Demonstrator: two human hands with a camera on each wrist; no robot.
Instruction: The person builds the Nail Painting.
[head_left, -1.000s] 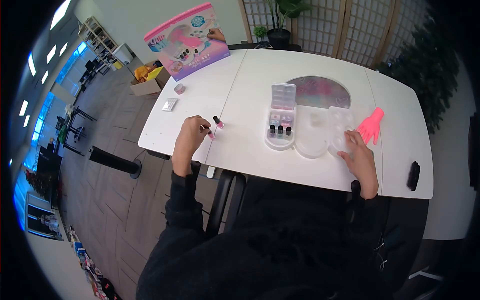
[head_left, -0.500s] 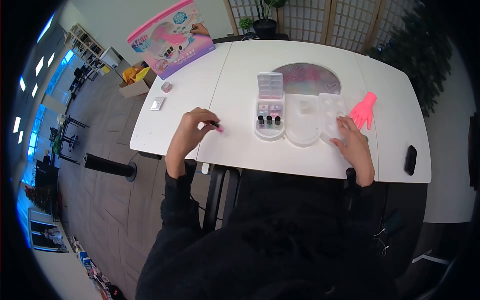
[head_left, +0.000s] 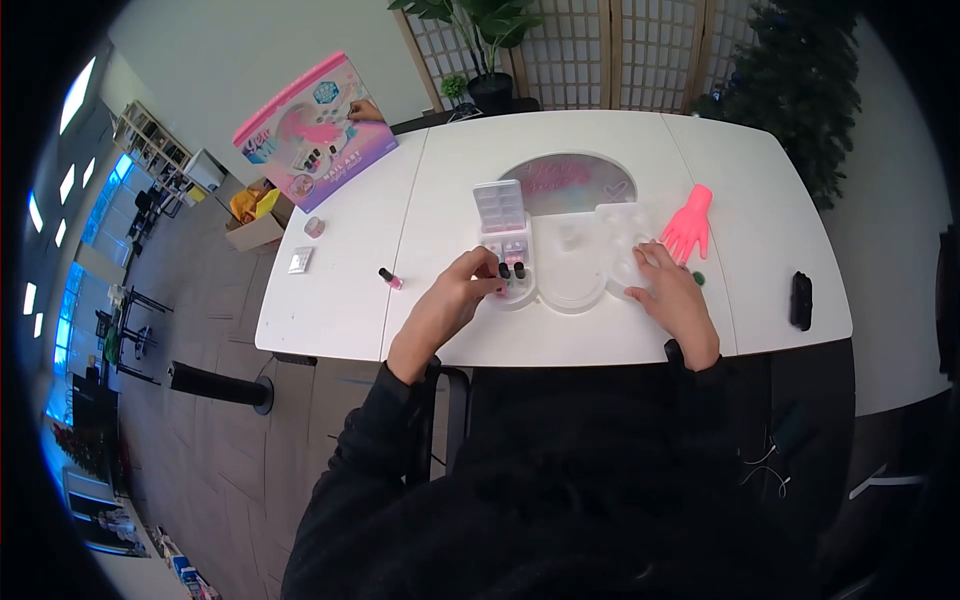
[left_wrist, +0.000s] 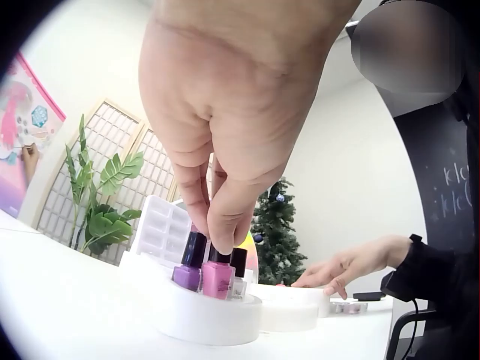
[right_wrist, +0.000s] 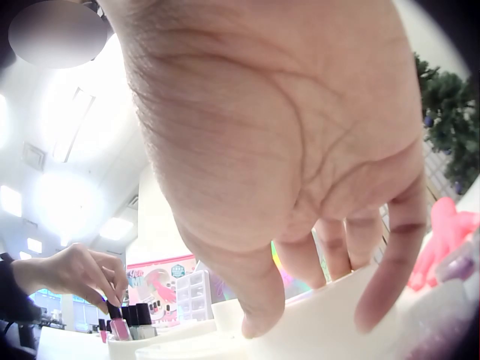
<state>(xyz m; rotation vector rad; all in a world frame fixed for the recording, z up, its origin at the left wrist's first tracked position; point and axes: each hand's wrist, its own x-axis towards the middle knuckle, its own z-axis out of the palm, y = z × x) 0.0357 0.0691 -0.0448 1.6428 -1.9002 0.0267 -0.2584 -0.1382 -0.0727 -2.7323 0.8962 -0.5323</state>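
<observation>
My left hand (head_left: pixel 450 302) pinches a pink nail polish bottle (left_wrist: pixel 218 280) by its black cap. The bottle is at the front of the white round-ended tray (left_wrist: pixel 210 319), beside a purple nail polish bottle (left_wrist: pixel 186 277) and another black-capped one partly behind it. A second pink nail polish bottle (head_left: pixel 391 280) lies on the table to the left. My right hand (head_left: pixel 676 302) rests on the white tray section with round wells (head_left: pixel 618 240). Its fingers reach over the top, and the thumb lies against the near side in the right wrist view.
A pink plastic hand (head_left: pixel 688 225) lies right of the tray, and a black object (head_left: pixel 801 300) is near the right edge. Behind the tray is an iridescent panel (head_left: pixel 600 180). A nail art box (head_left: pixel 315 130), small jar (head_left: pixel 315 227) and silver packet (head_left: pixel 300 260) are at left.
My left hand has picked up one pink nail polish bottle from the left of the table and carried it right to the tray. The right hand stays on the tray; the head view has shifted.
</observation>
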